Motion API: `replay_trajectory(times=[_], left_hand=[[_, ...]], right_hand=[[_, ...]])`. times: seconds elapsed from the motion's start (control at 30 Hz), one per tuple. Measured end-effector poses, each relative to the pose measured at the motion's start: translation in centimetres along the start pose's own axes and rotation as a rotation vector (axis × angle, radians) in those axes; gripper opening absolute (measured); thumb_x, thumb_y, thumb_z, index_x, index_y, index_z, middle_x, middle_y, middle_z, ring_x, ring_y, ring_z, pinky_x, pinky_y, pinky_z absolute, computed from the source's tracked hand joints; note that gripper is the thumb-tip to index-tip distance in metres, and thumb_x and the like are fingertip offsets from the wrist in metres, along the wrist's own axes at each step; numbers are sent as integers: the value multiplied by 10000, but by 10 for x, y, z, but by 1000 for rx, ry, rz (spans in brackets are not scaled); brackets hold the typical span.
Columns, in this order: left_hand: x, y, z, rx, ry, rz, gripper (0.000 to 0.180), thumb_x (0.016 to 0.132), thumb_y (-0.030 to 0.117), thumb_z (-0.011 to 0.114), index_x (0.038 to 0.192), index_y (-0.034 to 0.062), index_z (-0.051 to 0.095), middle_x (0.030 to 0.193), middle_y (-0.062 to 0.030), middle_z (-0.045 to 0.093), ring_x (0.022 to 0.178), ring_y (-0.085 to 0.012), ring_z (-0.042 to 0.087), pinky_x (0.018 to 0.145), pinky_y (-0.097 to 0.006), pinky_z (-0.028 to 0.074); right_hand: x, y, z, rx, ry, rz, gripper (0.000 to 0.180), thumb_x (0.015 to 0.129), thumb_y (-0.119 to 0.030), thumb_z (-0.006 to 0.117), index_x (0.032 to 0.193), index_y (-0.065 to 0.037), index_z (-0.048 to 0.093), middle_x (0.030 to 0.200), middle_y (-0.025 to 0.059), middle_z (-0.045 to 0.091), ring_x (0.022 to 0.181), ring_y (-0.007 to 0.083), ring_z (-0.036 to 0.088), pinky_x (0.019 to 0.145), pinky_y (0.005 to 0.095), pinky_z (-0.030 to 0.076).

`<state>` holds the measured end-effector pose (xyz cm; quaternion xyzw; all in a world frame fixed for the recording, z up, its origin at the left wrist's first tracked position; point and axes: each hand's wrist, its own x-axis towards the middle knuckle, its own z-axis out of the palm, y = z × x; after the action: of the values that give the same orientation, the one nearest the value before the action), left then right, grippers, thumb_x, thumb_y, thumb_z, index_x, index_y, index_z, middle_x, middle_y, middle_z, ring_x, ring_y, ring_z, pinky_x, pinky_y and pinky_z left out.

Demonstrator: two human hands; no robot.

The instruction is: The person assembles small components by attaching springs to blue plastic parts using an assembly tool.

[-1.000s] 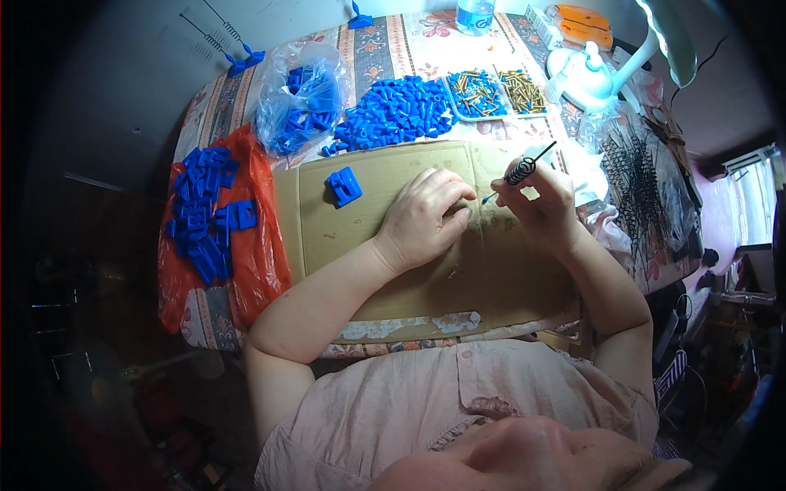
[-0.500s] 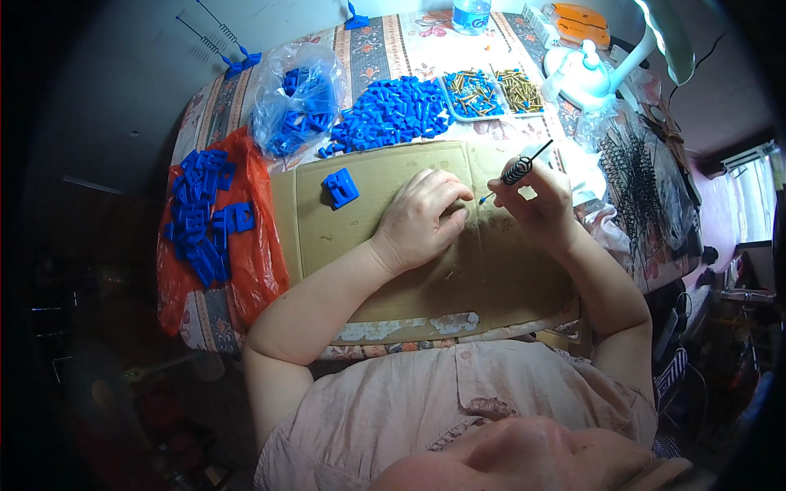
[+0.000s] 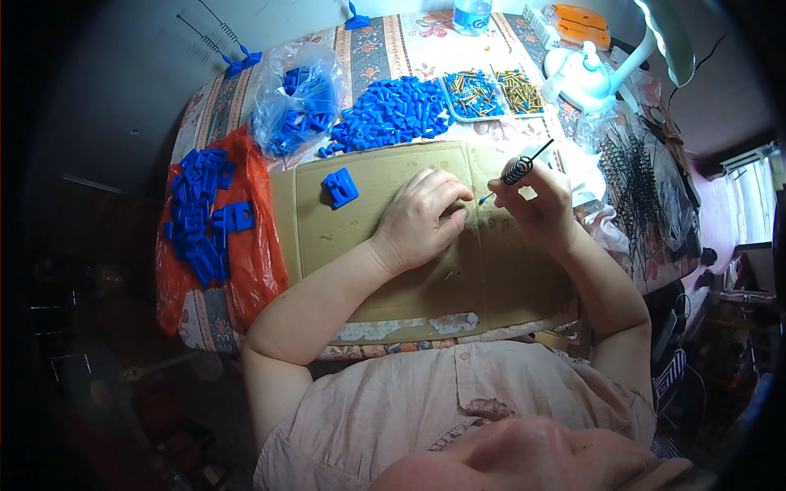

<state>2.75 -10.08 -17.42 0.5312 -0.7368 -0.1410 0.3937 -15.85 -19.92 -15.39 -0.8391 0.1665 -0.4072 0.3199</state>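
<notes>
Between the fingertips of my right hand (image 3: 542,204) is a black coiled wire spring (image 3: 517,170), pinched below its coil. One straight end slants up to the right. The other points down-left and carries a small blue tip (image 3: 483,200) just above the cardboard. My left hand (image 3: 424,214) rests on the cardboard sheet (image 3: 385,299), back upward, fingers loosely bent and thumb apart from the forefinger; nothing shows in it, though its palm is hidden. A blue plastic clip-like piece (image 3: 341,188) lies on the cardboard, left of that hand.
Blue cone-shaped caps (image 3: 393,113) lie heaped beyond the cardboard, beside a clear tray (image 3: 475,117) of brass-and-blue pins. Blue pieces fill a red bag (image 3: 262,270) and a clear bag (image 3: 323,74). Black springs (image 3: 639,176) lie at right, near a white lamp (image 3: 577,78).
</notes>
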Motion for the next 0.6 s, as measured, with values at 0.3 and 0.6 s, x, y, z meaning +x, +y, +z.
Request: replay_trajectory(times=[0.3,0.6], left_hand=[[0,-1,0,6,-1,3,162,795,80,626,950,36,613,959,-127,601,919,-310,560,847,-396,459],[0,-1,0,-2,-5,3,167,795,81,628,956,39,611,962,-126,597,918,-311,554,850,-398,456]], right_hand=[[-3,6,-5,-47,-79,-10,121,838,24,688,817,-12,574,709,46,621,592,105,630,525,243,475],[-2,5,-1,-27,-32,-6,183,813,2,722,763,-27,548,645,40,564,554,116,550,504,266,424]])
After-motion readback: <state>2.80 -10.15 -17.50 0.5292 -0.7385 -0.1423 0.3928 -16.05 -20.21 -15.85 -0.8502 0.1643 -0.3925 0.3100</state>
